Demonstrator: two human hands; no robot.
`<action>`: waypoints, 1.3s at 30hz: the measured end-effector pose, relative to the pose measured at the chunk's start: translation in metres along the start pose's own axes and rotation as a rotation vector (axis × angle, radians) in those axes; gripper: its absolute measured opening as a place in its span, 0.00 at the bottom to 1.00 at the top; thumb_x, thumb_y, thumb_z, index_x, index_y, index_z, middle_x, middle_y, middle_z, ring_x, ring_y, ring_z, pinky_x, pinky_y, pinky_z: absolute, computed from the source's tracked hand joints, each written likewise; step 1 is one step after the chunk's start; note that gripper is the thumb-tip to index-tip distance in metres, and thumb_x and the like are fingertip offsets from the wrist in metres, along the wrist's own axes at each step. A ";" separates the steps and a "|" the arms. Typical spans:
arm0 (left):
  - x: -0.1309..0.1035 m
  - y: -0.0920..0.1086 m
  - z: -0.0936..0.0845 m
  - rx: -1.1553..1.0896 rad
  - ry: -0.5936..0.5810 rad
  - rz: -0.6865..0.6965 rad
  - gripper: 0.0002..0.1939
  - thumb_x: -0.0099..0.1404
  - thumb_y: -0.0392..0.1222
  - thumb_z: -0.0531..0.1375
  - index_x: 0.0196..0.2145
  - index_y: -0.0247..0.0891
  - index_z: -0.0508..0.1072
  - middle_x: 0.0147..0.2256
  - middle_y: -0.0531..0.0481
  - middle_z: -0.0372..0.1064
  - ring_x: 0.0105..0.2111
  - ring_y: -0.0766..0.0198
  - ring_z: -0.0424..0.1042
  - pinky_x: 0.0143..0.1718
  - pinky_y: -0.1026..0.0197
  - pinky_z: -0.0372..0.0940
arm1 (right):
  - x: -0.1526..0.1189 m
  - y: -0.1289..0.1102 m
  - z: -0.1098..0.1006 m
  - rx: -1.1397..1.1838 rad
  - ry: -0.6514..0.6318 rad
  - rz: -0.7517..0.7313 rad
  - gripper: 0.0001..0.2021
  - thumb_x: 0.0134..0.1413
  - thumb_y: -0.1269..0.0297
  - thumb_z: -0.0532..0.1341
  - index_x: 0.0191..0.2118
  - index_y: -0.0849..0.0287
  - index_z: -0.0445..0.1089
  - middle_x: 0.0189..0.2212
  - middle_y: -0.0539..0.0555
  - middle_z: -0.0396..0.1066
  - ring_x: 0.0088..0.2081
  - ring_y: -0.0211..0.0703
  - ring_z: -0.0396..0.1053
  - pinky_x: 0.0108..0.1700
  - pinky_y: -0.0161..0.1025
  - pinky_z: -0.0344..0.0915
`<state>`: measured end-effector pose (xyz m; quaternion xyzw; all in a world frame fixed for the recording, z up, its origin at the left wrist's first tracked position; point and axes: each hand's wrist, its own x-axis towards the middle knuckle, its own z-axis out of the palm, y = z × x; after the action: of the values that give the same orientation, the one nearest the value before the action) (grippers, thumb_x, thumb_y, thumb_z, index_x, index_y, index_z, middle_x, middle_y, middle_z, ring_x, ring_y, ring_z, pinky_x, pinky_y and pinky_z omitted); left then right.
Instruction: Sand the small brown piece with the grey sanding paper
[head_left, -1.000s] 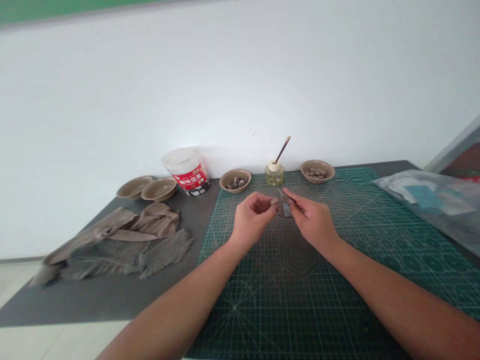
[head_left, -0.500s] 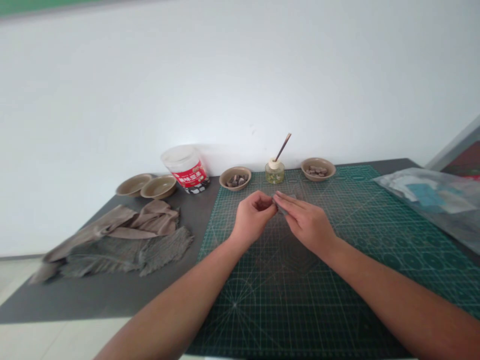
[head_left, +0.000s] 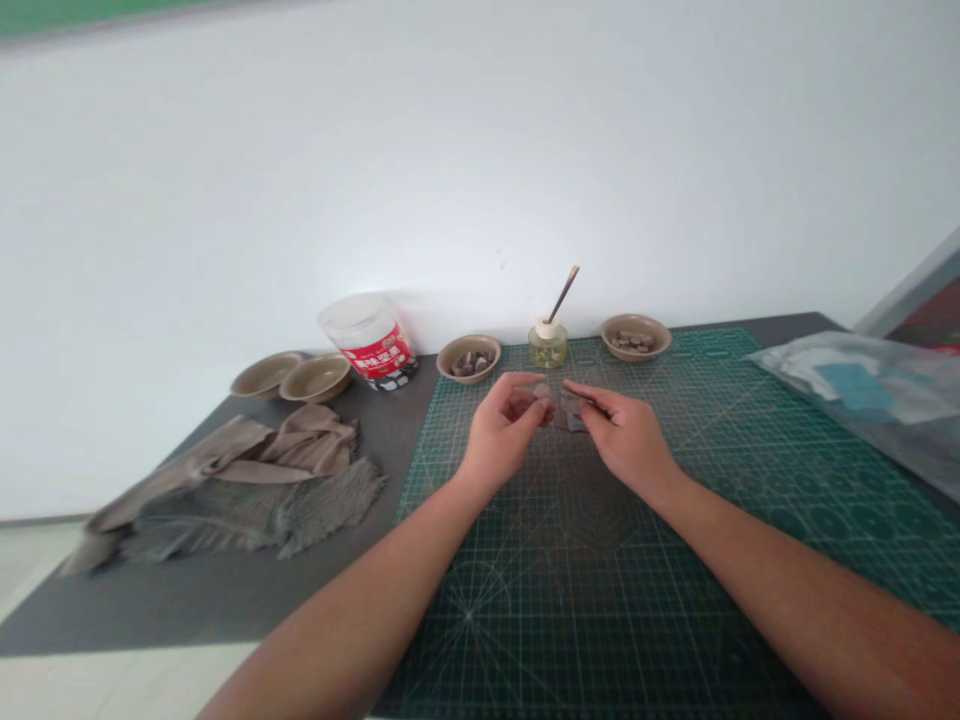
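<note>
My left hand (head_left: 501,428) is closed, thumb and fingers pinching a small stone-like piece (head_left: 542,391); its exact kind is too small to make out. Just to its right, my right hand (head_left: 630,432) grips a thin, flat grey sheet (head_left: 574,411), which looks folded. A small gap separates the two hands above the green cutting mat (head_left: 555,620). Beyond my left hand stands a brown bowl (head_left: 444,362) with dark, angular pieces. Behind my right hand, another brown bowl (head_left: 666,342) holds rounded brownish pieces.
A small glass jar (head_left: 548,348) with a brush-like stick (head_left: 563,294) stands between the bowls. Leftward are a plastic tub (head_left: 371,345), two more bowls (head_left: 266,374) and crumpled cloths (head_left: 262,490). A clear plastic bag (head_left: 885,390) lies at right. A white wall rises behind.
My hands have drawn apart from where they met. The small piece in my left hand and the grey sheet in my right hand now show separately.
</note>
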<state>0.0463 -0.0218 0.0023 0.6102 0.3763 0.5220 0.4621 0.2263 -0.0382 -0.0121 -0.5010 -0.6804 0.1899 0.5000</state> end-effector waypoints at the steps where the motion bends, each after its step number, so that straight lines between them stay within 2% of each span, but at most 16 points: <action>1: 0.000 0.000 0.001 -0.007 0.003 -0.008 0.14 0.62 0.42 0.65 0.45 0.38 0.72 0.27 0.54 0.72 0.29 0.65 0.74 0.34 0.60 0.70 | 0.000 0.000 0.000 0.019 0.012 0.009 0.17 0.62 0.68 0.57 0.53 0.50 0.76 0.49 0.50 0.77 0.50 0.48 0.76 0.54 0.46 0.73; 6: 0.000 -0.001 0.003 -0.060 -0.017 -0.040 0.16 0.58 0.41 0.68 0.43 0.37 0.73 0.29 0.52 0.75 0.30 0.64 0.76 0.36 0.59 0.71 | -0.002 -0.006 -0.001 0.049 0.067 0.009 0.18 0.63 0.68 0.57 0.55 0.50 0.75 0.49 0.50 0.77 0.49 0.48 0.76 0.54 0.46 0.73; 10: 0.000 -0.004 0.000 0.071 -0.038 -0.068 0.10 0.60 0.45 0.66 0.36 0.36 0.75 0.27 0.50 0.75 0.28 0.64 0.74 0.32 0.61 0.69 | -0.006 -0.015 -0.003 0.019 0.060 -0.120 0.21 0.62 0.72 0.56 0.57 0.49 0.72 0.53 0.48 0.74 0.54 0.46 0.73 0.59 0.46 0.69; 14: -0.001 -0.003 -0.004 0.198 -0.006 -0.033 0.07 0.59 0.43 0.67 0.31 0.37 0.75 0.25 0.52 0.73 0.26 0.65 0.72 0.28 0.63 0.65 | -0.011 -0.022 -0.001 -0.031 -0.031 -0.295 0.24 0.62 0.76 0.54 0.60 0.52 0.69 0.59 0.49 0.69 0.59 0.43 0.68 0.64 0.44 0.63; 19: -0.003 0.001 -0.004 0.299 0.046 0.017 0.06 0.57 0.39 0.66 0.26 0.37 0.73 0.23 0.54 0.70 0.24 0.68 0.68 0.26 0.65 0.62 | -0.013 -0.023 0.003 -0.141 -0.123 -0.399 0.26 0.63 0.77 0.53 0.63 0.53 0.66 0.63 0.52 0.64 0.63 0.44 0.63 0.66 0.46 0.61; 28: -0.004 0.002 -0.002 0.198 0.058 0.001 0.09 0.58 0.43 0.67 0.27 0.37 0.74 0.25 0.51 0.74 0.25 0.65 0.72 0.28 0.64 0.65 | -0.011 -0.020 -0.001 -0.201 -0.121 -0.384 0.25 0.62 0.78 0.53 0.62 0.58 0.67 0.62 0.55 0.65 0.60 0.43 0.66 0.64 0.42 0.63; 39: -0.006 0.000 -0.002 0.143 0.041 0.013 0.09 0.58 0.43 0.68 0.28 0.36 0.74 0.25 0.51 0.74 0.25 0.65 0.73 0.28 0.63 0.66 | -0.012 -0.021 -0.002 -0.201 -0.092 -0.378 0.24 0.64 0.76 0.52 0.63 0.57 0.66 0.61 0.54 0.66 0.60 0.41 0.66 0.64 0.40 0.63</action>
<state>0.0437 -0.0270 0.0006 0.6333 0.4179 0.5092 0.4062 0.2178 -0.0582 -0.0009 -0.4029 -0.7997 0.0465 0.4427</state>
